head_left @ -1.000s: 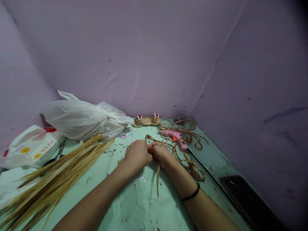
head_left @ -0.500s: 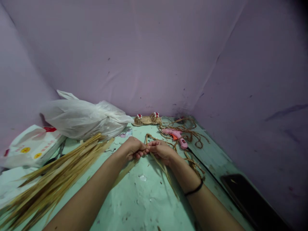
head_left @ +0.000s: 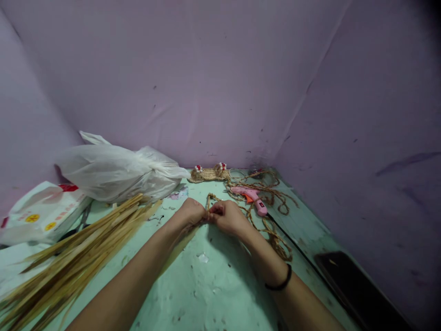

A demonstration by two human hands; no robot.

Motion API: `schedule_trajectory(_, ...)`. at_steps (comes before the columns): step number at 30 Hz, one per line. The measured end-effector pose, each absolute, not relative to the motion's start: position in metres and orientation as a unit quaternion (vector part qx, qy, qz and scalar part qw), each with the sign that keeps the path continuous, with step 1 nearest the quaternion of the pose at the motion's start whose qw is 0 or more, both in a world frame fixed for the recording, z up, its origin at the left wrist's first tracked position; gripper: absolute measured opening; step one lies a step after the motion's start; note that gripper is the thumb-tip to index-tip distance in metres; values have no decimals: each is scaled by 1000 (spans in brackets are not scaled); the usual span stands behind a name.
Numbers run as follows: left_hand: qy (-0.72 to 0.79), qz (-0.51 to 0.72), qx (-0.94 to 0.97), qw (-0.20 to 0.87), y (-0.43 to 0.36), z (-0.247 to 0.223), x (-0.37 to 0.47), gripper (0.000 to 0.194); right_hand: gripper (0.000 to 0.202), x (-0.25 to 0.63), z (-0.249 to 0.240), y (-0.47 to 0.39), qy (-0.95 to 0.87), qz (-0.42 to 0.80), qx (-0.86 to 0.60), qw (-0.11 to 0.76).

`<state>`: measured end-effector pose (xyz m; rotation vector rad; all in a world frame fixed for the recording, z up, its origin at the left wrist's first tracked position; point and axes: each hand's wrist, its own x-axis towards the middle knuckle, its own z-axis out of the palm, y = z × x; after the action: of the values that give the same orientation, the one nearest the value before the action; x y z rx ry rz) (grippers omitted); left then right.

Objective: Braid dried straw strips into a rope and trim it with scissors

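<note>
Over the middle of the green tabletop, my left hand (head_left: 192, 212) and my right hand (head_left: 228, 218) meet, fingertips together and fingers closed. They pinch the end of a twisted plant-fibre cord (head_left: 211, 196), which loops up behind the fingers and trails off to the right. A flat, pale dried leaf strip (head_left: 179, 250) runs down from my left hand beside the forearm. My fingers hide the exact spot where strip and cord come together. A black band (head_left: 279, 281) circles my right wrist.
A bundle of dried leaf strips (head_left: 79, 257) lies left, near a tied white plastic bag (head_left: 120, 172) and a printed white bag (head_left: 44, 211). A pink glue gun (head_left: 255, 198) with a black cable, cord coils (head_left: 279, 246) and a dark phone (head_left: 358, 285) lie right. A woven piece (head_left: 209, 174) sits behind.
My right hand has turned over at the fingertips. The leaf strip that hung below it has dropped out of sight. My left hand stays in nearly the same place.
</note>
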<state>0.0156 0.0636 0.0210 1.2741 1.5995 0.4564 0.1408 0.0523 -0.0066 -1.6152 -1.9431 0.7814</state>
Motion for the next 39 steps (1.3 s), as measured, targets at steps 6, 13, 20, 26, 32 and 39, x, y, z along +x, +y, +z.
schedule_trajectory(6, 629, 220, 569, 481, 69, -2, 16, 13, 15, 144, 11, 44, -693, 225, -663, 174)
schedule_trajectory(13, 629, 212, 588, 462, 71, -9, 14, 4, 15, 152, 9, 50, -627, 290, -700, 177)
schedule_trajectory(20, 623, 188, 616, 444, 73, -6, 12, 7, 16, 152, 12, 50, -627, 297, -694, 194)
schedule_trajectory(26, 614, 200, 624, 440, 73, -10, 11, 7, 15, 151, 20, 44, -648, 235, -706, 161)
schedule_trajectory(32, 605, 211, 630, 439, 73, -12, 10, 6, 18, 151, 19, 45, -694, 191, -680, 142)
schedule_trajectory(39, 618, 195, 622, 439, 75, -15, 10, 4, 19, 150, 23, 42, -677, 199, -693, 151)
